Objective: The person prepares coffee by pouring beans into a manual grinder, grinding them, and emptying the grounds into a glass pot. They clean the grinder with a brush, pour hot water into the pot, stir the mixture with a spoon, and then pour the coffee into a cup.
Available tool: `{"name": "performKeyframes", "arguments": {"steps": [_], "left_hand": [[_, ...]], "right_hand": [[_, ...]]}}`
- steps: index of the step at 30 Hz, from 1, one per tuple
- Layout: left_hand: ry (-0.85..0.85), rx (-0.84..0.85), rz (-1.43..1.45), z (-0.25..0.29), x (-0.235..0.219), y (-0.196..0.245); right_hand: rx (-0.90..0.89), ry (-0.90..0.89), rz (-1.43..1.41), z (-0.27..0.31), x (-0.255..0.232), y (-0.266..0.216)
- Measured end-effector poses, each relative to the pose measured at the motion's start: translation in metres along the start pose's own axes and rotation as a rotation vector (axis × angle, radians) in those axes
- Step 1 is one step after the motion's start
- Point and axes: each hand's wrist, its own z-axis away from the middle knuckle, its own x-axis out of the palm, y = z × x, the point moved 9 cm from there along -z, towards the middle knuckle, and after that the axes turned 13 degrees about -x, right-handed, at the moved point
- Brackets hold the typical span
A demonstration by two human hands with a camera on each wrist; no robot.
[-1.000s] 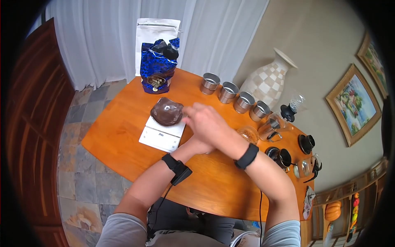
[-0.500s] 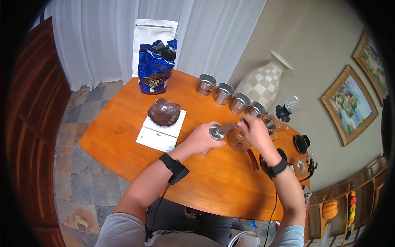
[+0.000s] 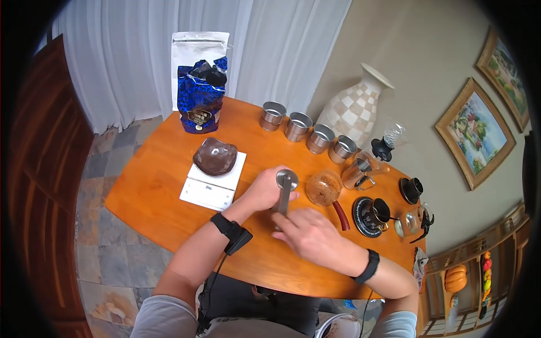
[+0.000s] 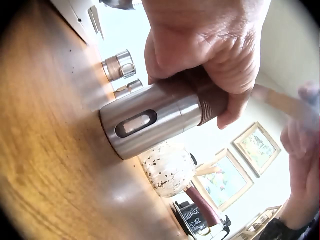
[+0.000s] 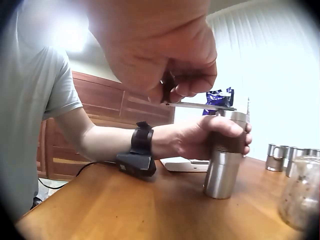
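Note:
A steel hand coffee grinder (image 4: 172,117) with a brown grip band and a small window in its side stands on the wooden table. My left hand (image 3: 264,190) is wrapped around its upper part, fingers and thumb curled round the band. From the lid reaches a flat metal crank (image 5: 200,106), pointing toward my body in the head view. Its knob is held in the curled fingers of my right hand (image 3: 318,236), and is mostly hidden by them. A brown bowl (image 3: 215,156) sits on a white scale (image 3: 207,194) left of the grinder.
Right of the grinder are a speckled glass pot (image 3: 324,188) with a dark red handle and a black cup on a saucer (image 3: 367,217). Several steel cups (image 3: 298,127) line the back, beside a blue coffee bag (image 3: 200,101) and a checkered vase (image 3: 354,110).
My right hand has circled from over the grinder's far side, out to the right, then round toward my body, turning the crank. The left hand keeps its grip on the grinder.

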Motion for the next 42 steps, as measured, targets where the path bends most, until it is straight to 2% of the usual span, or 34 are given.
{"name": "performKeyframes", "arguments": {"steps": [2, 4, 7, 9, 10, 12, 13, 14, 15, 16, 18, 20, 21, 25, 28, 31, 36, 37, 39, 40, 42], "left_hand": [[-0.008, -0.007, 0.008, -0.003, 0.000, -0.005], [-0.071, -0.032, 0.154, -0.002, 0.002, -0.011], [-0.057, 0.108, 0.162, 0.002, 0.003, -0.007], [-0.011, 0.212, 0.105, 0.004, 0.003, -0.001], [0.018, 0.259, 0.079, 0.006, 0.002, 0.005], [0.026, 0.264, 0.041, 0.006, 0.001, 0.012], [-0.022, 0.160, 0.042, 0.006, 0.002, 0.017], [-0.162, -0.109, 0.080, 0.006, 0.008, 0.008], [-0.209, -0.219, 0.016, 0.003, 0.010, -0.001], [-0.207, -0.217, 0.020, 0.002, 0.011, -0.006], [-0.036, 0.020, -0.007, 0.001, 0.000, 0.004], [-0.044, -0.011, 0.009, 0.001, 0.001, 0.004], [-0.035, -0.018, -0.011, 0.002, 0.000, 0.003], [-0.020, -0.028, -0.006, 0.003, 0.000, 0.004], [-0.039, -0.039, 0.021, 0.002, 0.002, 0.002], [-0.039, -0.063, 0.029, 0.003, 0.003, 0.002], [-0.030, -0.018, 0.081, -0.002, 0.001, -0.004], [-0.013, -0.006, 0.050, 0.000, 0.000, 0.000], [-0.006, 0.009, 0.010, 0.001, 0.001, 0.005], [0.005, 0.006, -0.046, 0.001, 0.001, 0.005], [0.020, 0.005, -0.109, 0.000, -0.001, 0.004]], "right_hand": [[-0.062, 0.069, -0.036, -0.025, 0.008, 0.001], [-0.126, 0.136, -0.075, -0.049, 0.018, 0.006], [-0.115, 0.160, -0.051, -0.078, 0.039, 0.030], [-0.015, 0.111, -0.051, -0.095, 0.053, 0.058], [-0.020, 0.110, -0.053, -0.102, 0.053, 0.068], [0.158, 0.062, -0.083, -0.106, 0.053, 0.105], [0.198, 0.052, -0.074, -0.105, 0.055, 0.123], [0.239, 0.041, -0.065, -0.100, 0.055, 0.141], [0.319, 0.027, -0.044, -0.092, 0.052, 0.158], [0.345, 0.060, -0.014, -0.084, 0.045, 0.169], [0.505, -0.011, -0.029, -0.059, 0.040, 0.193], [0.510, 0.036, -0.019, -0.034, 0.029, 0.199], [0.515, 0.086, -0.012, -0.019, 0.022, 0.198], [0.584, 0.075, 0.047, 0.033, -0.001, 0.176], [0.554, 0.115, 0.071, 0.058, -0.017, 0.140], [0.574, 0.034, 0.082, 0.066, -0.029, 0.097], [0.231, 0.018, 0.034, 0.044, -0.017, 0.023], [0.238, 0.023, 0.036, 0.036, -0.015, 0.019], [0.104, -0.015, 0.004, 0.012, -0.005, 0.004], [0.109, -0.007, 0.006, 0.001, -0.001, 0.005], [-0.050, 0.102, -0.078, -0.028, 0.001, 0.000]]}}
